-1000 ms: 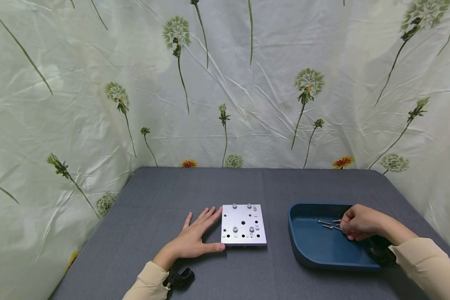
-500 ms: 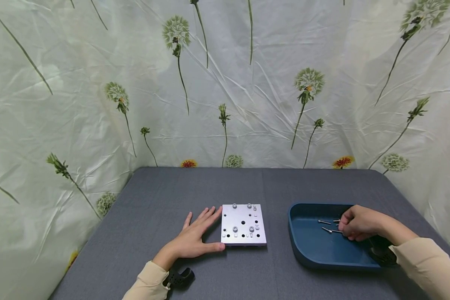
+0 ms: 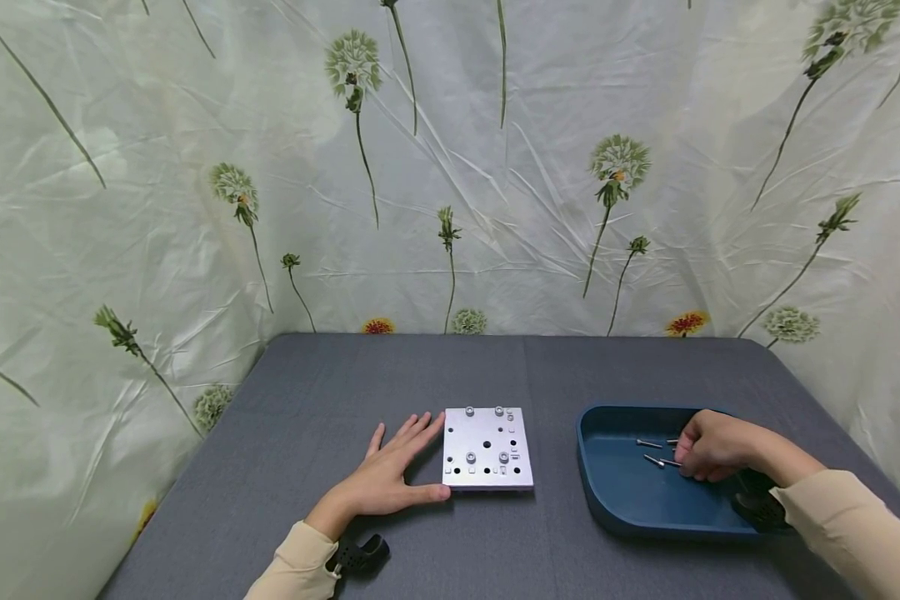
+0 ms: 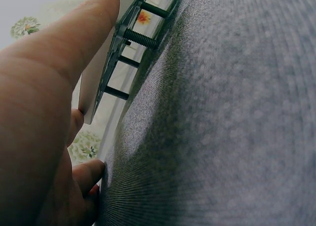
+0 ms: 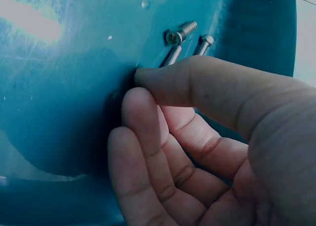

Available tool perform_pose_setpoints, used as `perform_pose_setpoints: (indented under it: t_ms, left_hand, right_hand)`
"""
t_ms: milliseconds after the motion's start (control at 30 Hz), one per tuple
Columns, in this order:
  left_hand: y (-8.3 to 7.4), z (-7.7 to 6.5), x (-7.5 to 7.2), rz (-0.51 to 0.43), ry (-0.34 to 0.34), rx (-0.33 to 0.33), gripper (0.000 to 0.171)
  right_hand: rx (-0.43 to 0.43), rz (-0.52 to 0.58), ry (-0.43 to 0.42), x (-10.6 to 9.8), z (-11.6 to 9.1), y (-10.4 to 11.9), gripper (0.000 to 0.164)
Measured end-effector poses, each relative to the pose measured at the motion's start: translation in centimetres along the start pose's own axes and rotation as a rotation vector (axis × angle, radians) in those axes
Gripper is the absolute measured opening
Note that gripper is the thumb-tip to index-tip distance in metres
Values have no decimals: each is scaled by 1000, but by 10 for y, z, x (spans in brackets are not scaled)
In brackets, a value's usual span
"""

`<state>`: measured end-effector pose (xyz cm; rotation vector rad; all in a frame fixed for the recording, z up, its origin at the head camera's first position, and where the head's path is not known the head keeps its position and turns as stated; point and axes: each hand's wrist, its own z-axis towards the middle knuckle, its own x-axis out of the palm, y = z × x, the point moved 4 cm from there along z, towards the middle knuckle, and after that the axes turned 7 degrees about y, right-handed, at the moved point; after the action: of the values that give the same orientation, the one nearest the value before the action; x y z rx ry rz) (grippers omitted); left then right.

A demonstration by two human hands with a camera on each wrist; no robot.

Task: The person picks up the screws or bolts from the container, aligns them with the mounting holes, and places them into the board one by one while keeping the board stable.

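My left hand (image 3: 386, 479) is spread flat on the table, its thumb and a fingertip against the left side of a square silver metal plate (image 3: 465, 437). Several socket-head screws (image 3: 471, 457) have their heads on top of this plate. Beneath it, in the left wrist view, screw shafts (image 4: 140, 38) stick out toward the cloth. Inside the blue tray, my right hand (image 3: 720, 448) has its thumb and fingers curled together at one screw (image 3: 672, 462), pinching its end; the fingers hide that end. More loose screws (image 5: 180, 33) lie beside the fingertips.
The blue tray (image 3: 622, 527) has raised walls and stands on the right of the grey cloth-covered table (image 3: 390, 367). A dandelion-print curtain (image 3: 525, 208) hangs behind and at the sides. A black wrist strap (image 3: 363, 557) is under the left wrist.
In the tray, the loose screws near the right fingertips have spread apart, and the right hand has shifted slightly left. My left hand and the plate stay put.
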<state>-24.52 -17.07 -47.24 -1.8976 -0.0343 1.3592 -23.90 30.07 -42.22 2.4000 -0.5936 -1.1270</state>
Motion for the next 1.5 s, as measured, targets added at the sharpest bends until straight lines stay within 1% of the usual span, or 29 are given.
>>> perform_pose_setpoints:
  t_ms: [267, 533, 733, 867, 967, 1067, 1300, 1500]
  left_hand:
    - [-1, 1, 0, -2, 1, 1, 106]
    - [0, 0, 0, -3, 1, 1, 105]
    - [0, 0, 0, 5, -1, -1, 106]
    - [0, 0, 0, 6, -1, -5, 106]
    - [0, 0, 1, 2, -1, -4, 106]
    - [0, 0, 1, 0, -1, -2, 106]
    - [1, 0, 1, -2, 0, 1, 106]
    - [0, 0, 1, -5, 2, 2, 105]
  right_hand:
    - [-11, 5, 22, -1, -2, 0, 10]
    - [-31, 40, 60, -2, -5, -3, 20]
    - [-105, 73, 113, -3, -6, -5, 26]
    - [-142, 92, 143, -3, -6, -7, 27]
    - [-169, 133, 163, -4, -5, -8, 23]
    - [-206, 199, 185, -7, -3, -10, 19]
    - [-255, 310, 216, -13, -3, -12, 26]
    - [-319, 437, 287, -15, -1, -13, 26]
